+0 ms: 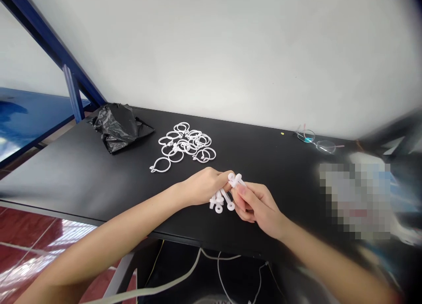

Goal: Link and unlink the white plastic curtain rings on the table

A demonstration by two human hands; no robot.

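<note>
Over the front part of the black table, my left hand (206,186) is closed around several white plastic rings (217,200), and their small eyelet ends hang out below its fingers. Close against it, my right hand (259,203) pinches the clasp end of a white plastic ring (238,179) between thumb and fingers. Most of the held rings is hidden by the fingers. Beyond my hands lies a loose pile of similar thin white rings (187,145), each with a small clasp.
A crumpled black plastic bag (120,126) sits at the table's (99,172) back left. Eyeglasses (316,141) rest near the wall on the right, beside a blurred, pixelated item (356,203). Cables (184,275) hang below the front edge. A blue metal frame (56,44) stands left.
</note>
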